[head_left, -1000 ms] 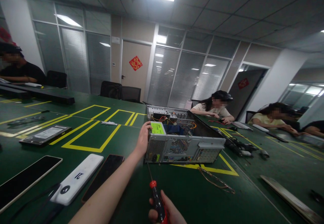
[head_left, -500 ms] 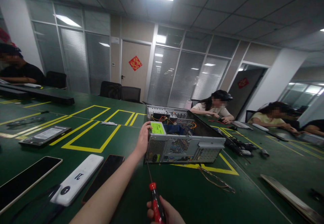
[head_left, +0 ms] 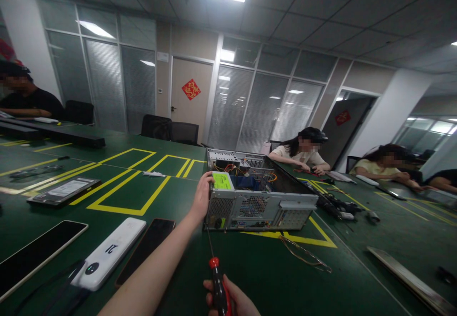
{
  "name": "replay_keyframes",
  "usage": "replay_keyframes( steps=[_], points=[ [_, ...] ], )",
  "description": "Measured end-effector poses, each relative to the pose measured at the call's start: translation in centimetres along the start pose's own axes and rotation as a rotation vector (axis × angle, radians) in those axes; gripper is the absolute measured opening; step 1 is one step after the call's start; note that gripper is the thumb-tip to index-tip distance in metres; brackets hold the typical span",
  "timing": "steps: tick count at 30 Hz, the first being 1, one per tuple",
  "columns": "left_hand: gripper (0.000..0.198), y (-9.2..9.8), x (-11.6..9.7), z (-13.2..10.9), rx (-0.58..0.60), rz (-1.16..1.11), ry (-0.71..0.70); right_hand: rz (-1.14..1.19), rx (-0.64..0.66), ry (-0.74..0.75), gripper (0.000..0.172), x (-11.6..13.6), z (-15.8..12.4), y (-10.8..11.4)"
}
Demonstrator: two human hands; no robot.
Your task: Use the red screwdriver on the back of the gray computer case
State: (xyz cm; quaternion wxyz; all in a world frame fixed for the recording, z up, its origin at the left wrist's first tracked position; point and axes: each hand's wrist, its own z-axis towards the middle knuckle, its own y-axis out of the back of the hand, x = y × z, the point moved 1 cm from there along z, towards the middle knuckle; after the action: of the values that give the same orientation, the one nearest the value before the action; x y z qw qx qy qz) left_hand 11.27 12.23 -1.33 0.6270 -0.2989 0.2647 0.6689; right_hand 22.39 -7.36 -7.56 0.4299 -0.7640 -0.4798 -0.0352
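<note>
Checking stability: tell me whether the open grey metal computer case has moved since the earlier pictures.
No: the case shows no visible shift against the flat yellow tape beside it.

**Surface Finish Report: Mostly Bare Metal and Smooth Plastic**

Computer case [head_left: 273, 213]: grey sheet metal, dull finish, perforated with vent holes. Green label [head_left: 222, 181] at its corner: paper-like, matt. Screwdriver [head_left: 219, 287]: handle in smooth, glossy black and red plastic; shaft in slim metal. Hard drive [head_left: 66, 191]: dark metal-looking body bearing a pale paper label. White device [head_left: 110, 251]: smooth plastic, soft sheen. Dark phone [head_left: 146, 249]: smooth, glossy face. Table [head_left: 271, 278]: smooth green surface, faint sheen, marked with flat yellow tape [head_left: 117, 210]. Door [head_left: 182, 125]: matt, wood-toned panel. Partition [head_left: 232, 102]: reflective glass in metal-looking frames.
</note>
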Motion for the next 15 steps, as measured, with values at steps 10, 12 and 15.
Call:
replay_keyframes(
  steps=[10, 12, 15],
  points=[
    [0.042, -0.05, 0.24, 0.07, -0.011, 0.003, -0.009, -0.036, 0.026, -0.016, 0.04, 0.61, -0.8, 0.04],
    [0.041, -0.03, 0.27, 0.04, -0.012, -0.004, -0.012, -0.04, 0.005, 0.002, 0.046, 0.41, -0.65, -0.06],
    [0.041, 0.0, 0.24, 0.02, -0.013, -0.004, -0.012, -0.039, -0.026, 0.024, 0.046, 0.12, -0.37, -0.24]
  ],
)
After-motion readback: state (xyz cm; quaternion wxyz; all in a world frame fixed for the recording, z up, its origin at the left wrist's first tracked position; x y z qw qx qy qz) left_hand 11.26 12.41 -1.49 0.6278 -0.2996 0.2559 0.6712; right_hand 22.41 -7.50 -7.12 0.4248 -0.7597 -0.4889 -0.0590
